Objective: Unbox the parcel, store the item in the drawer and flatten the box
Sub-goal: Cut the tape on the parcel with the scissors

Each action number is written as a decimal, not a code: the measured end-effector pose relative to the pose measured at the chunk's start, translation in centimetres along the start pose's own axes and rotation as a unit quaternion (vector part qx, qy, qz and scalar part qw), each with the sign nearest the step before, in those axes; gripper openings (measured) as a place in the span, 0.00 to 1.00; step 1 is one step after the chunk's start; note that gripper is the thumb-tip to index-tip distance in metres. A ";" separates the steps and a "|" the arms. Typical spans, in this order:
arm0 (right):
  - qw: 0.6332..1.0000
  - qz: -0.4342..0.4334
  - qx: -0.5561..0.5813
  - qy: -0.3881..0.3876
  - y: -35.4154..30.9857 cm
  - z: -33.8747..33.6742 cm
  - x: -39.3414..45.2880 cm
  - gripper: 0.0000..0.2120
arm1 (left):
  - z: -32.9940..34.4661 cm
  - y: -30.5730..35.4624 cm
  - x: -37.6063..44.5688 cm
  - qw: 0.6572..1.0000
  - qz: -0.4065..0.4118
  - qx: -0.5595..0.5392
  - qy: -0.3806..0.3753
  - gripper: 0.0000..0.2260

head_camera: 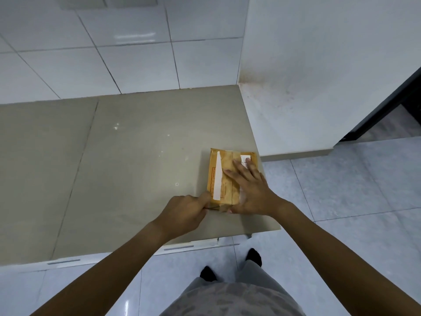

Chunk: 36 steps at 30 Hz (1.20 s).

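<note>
A small brown cardboard parcel with white labels and clear tape lies closed on the beige countertop, near its right front corner. My right hand rests flat on the parcel's top with fingers spread, pressing it down. My left hand is closed in a fist at the parcel's near left corner. A thin dark object pokes out of that fist along the parcel's near edge; I cannot tell what it is. The parcel's contents are hidden.
White drawer fronts with grey handles run under the counter's front edge. White tiled wall behind, a white wall to the right, and a dark door frame at far right. My legs and dark shoes stand on the pale tiled floor.
</note>
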State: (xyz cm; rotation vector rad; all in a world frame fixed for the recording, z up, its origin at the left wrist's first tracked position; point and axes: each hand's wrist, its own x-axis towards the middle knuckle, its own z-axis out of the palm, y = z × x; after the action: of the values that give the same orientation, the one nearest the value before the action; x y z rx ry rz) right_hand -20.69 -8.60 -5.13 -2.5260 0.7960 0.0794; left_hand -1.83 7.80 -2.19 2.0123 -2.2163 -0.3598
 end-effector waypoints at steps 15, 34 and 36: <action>0.999 -0.015 -0.029 0.031 -0.2 0.5 -0.2 0.51 | -2.0 0.1 1.3 0.980 0.030 -0.178 0.085 0.05; 0.990 -0.050 -0.112 0.062 -2.6 1.7 -2.4 0.33 | 3.2 -4.0 2.2 0.959 -0.263 -0.041 0.098 0.19; 0.990 -0.043 -0.112 0.072 -2.8 1.6 -2.4 0.30 | 2.6 -2.9 2.3 0.953 -0.245 -0.112 0.137 0.20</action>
State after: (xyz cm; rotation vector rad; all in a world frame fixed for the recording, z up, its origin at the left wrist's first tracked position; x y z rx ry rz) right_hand -20.94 -4.61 -4.87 -2.8009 0.7691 -0.0461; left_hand 0.04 5.53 -5.60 2.2945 -1.4325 -0.3333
